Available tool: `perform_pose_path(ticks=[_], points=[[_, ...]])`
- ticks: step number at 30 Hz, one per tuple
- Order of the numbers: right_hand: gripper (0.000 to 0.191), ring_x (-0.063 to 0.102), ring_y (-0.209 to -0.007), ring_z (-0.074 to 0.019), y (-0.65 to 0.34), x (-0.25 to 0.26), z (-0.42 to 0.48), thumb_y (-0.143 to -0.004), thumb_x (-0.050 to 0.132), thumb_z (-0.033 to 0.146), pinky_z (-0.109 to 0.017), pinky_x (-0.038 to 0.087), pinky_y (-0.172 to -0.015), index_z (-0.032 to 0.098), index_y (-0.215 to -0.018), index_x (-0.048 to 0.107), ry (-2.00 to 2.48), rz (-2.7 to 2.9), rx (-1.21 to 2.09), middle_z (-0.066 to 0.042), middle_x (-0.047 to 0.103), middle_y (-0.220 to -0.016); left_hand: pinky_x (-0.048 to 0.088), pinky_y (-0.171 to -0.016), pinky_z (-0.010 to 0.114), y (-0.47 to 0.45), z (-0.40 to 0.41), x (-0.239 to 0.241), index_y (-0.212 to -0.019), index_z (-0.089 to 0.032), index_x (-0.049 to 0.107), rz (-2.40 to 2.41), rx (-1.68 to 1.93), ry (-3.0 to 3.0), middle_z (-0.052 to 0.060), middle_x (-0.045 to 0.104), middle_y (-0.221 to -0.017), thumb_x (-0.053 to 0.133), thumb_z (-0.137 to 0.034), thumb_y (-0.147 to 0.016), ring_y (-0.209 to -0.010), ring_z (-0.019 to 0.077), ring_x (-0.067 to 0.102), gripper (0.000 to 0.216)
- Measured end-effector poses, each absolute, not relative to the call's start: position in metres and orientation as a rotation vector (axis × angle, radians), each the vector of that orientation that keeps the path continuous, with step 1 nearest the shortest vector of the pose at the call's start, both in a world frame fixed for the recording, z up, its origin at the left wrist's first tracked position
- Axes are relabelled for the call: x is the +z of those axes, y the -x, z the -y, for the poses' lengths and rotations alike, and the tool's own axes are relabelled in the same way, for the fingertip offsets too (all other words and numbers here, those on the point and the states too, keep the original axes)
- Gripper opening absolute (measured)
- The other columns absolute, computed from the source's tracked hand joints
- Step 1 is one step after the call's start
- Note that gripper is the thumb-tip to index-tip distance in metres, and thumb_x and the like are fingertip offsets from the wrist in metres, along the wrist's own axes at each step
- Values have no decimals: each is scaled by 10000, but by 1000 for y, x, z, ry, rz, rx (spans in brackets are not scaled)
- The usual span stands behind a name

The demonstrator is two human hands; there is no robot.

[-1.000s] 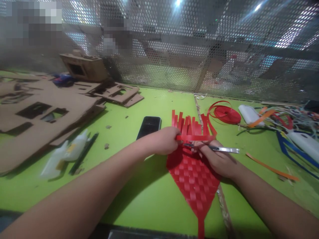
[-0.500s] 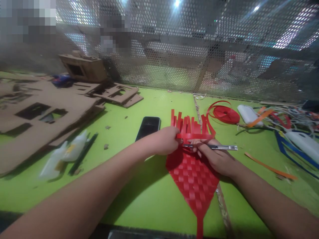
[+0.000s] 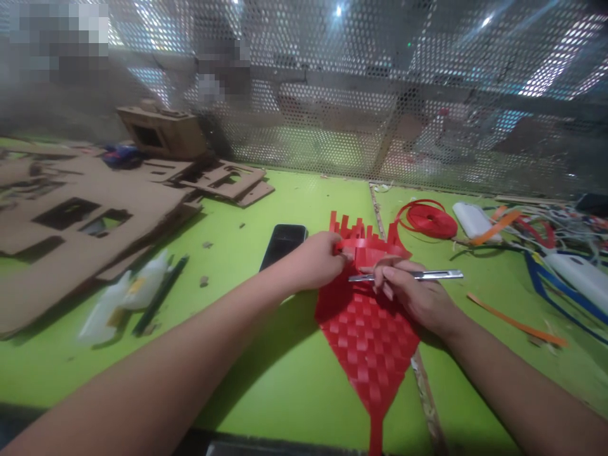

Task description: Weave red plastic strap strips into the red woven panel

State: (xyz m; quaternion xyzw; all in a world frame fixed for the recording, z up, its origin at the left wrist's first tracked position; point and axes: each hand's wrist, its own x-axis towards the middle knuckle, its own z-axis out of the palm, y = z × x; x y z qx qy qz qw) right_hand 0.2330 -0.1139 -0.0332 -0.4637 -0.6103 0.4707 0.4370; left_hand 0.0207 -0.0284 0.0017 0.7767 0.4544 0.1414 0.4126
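My left hand (image 3: 323, 261) pinches the woven red mat (image 3: 371, 345), its long axis running from loose ends toward the tabletop's (image 3: 266, 396) far edge to a tail at the near edge. My right hand (image 3: 418, 292) grips a utility knife (image 3: 441, 275) crosswise, blade leftward.

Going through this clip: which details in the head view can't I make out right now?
All in the head view:
- Middle of the knife: covered by the right hand.
- Near end of the phone: behind the left hand and wrist.
- End of the red tail below the weave: cut off by the bottom edge.
- Any bottle lettering: too blurred.
- Room beyond the perforated screen: obscured by mesh.
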Motion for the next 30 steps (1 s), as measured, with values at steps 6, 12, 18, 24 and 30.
perform_pose_path(ticks=[6,12,18,24,30], points=[[294,532,-625,-182,-236,-23,117,-1003,546,391,-324,432,-641,204,-1040,769,1041,1450,1291,-6,586,-635,445,-606,284,-22,26,-6,-918,-212,656,-1071,342,-1894,40,713,-837,595,-401,-864,-711,183,630,205],[317,392,-452,-134,-260,7,133,-895,678,525,-278,342,-434,223,-810,728,1343,1429,1348,23,474,-532,475,-646,298,-23,27,-8,-946,-212,665,-1064,390,-1875,50,736,-889,621,-420,-871,-768,190,667,225],[268,575,-652,-223,-311,35,125,-956,596,478,-361,445,-608,273,-827,711,1600,1579,141,-58,650,-733,478,-621,280,-27,35,-1,-978,-198,644,-997,566,-1777,45,725,-835,657,-454,-886,-739,169,672,272],[324,646,-752,-272,-345,15,107,-899,546,244,-391,443,-680,224,-1170,723,2070,1933,-180,-118,743,-1025,534,-685,283,-33,42,3,-973,-196,661,-888,725,-1689,19,732,-782,698,-466,-885,-745,159,699,286],[397,608,-722,-252,-318,19,111,-995,529,464,-379,438,-658,258,-1305,665,1944,1608,-177,-94,696,-890,545,-686,289,-34,46,4,-983,-186,674,-865,743,-1685,47,764,-851,728,-489,-867,-777,172,716,329]])
